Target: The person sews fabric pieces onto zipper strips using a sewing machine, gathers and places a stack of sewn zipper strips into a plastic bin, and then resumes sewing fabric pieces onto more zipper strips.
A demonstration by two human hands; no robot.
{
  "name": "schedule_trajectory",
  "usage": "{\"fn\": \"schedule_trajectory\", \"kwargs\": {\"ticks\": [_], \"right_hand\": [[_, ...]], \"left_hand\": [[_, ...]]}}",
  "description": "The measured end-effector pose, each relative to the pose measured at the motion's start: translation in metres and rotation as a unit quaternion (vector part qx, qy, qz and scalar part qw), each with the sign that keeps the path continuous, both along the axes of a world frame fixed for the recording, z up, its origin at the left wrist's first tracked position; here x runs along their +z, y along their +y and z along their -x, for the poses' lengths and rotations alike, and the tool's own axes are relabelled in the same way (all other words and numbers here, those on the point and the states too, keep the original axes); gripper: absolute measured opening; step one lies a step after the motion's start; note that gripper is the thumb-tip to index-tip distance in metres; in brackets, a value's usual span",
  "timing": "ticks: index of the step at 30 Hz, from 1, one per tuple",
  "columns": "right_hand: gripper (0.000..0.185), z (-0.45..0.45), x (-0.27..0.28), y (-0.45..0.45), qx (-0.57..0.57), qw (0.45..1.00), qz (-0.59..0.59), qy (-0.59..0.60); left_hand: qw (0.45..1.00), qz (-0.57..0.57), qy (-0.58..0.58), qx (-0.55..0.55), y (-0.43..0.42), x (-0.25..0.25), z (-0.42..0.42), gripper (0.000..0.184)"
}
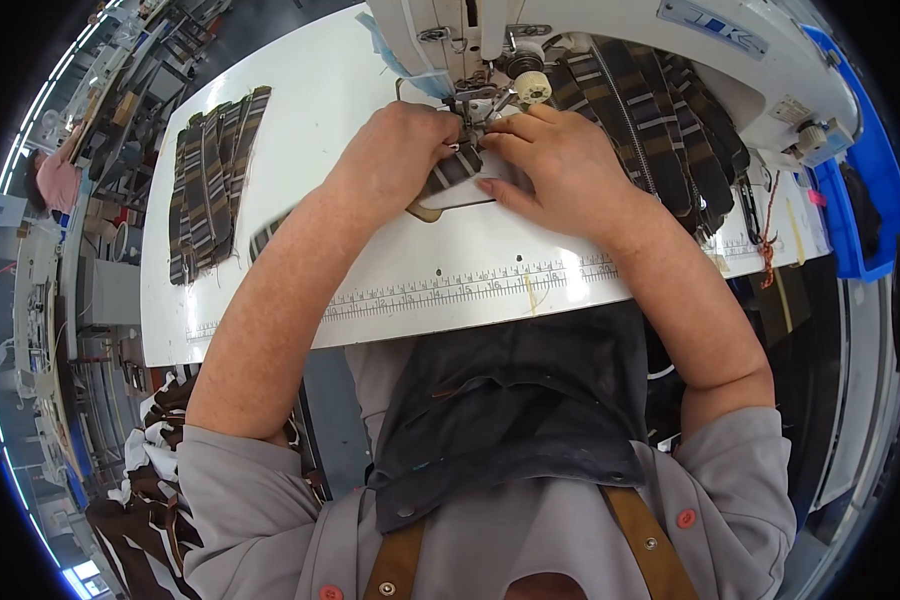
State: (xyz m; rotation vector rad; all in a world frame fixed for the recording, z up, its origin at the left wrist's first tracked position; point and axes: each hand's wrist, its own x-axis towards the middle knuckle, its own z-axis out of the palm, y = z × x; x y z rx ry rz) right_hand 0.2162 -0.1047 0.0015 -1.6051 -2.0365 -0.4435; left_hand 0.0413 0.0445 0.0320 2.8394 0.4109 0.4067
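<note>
A brown, black and grey striped fabric strip (pixel 452 172) lies under the needle area of a white sewing machine (pixel 610 22). My left hand (pixel 400 150) is closed on the strip's left side, its fingertips beside the presser foot (pixel 467 118). From the right, my right hand (pixel 560 165) grips the strip near the needle, with fingers curled and thumb lower down. The strip's other end (pixel 268 235) shows on the far side of my left forearm. My fingers partly hide the fabric at the needle.
Striped fabric pieces (pixel 213 185) lie stacked at the table's left. More striped pieces, with a zipper (pixel 625 120), are heaped under the machine arm. A printed ruler (pixel 470 285) runs along the white table's front edge. A blue bin (pixel 860 190) stands at right. Another person (pixel 55 180) is far left.
</note>
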Motion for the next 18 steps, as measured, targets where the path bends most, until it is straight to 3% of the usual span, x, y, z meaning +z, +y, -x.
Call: {"fn": "schedule_trajectory", "kwargs": {"ticks": [5, 7, 11, 14, 15, 16, 18], "right_hand": [[0.026, -0.003, 0.000, -0.004, 0.025, 1.000, -0.001, 0.007], [0.023, -0.002, -0.001, -0.005, 0.036, 0.999, 0.011, 0.006], [0.019, 0.000, -0.003, -0.006, 0.061, 0.998, -0.006, 0.011], [0.021, 0.001, -0.004, -0.002, 0.057, 0.998, -0.006, 0.006], [0.022, 0.001, -0.004, -0.002, 0.052, 0.999, -0.008, 0.004], [0.022, 0.000, -0.005, -0.003, 0.050, 0.999, -0.006, 0.004], [0.025, 0.001, -0.005, -0.002, 0.047, 0.999, 0.000, 0.003]], "left_hand": [[0.995, 0.086, 0.041, 0.037, -0.019, 0.012, -0.006, 0.015], [0.968, 0.220, 0.018, 0.117, -0.020, 0.008, -0.002, 0.022], [0.933, 0.318, -0.026, 0.164, -0.014, -0.005, 0.012, 0.026], [0.945, 0.301, -0.045, 0.121, -0.004, -0.009, 0.024, 0.029], [0.993, 0.101, -0.057, 0.026, 0.002, -0.010, 0.030, 0.033], [0.990, -0.102, -0.067, -0.072, 0.006, -0.012, 0.034, 0.037], [0.991, -0.074, -0.050, -0.095, 0.013, -0.019, 0.038, 0.040]]}}
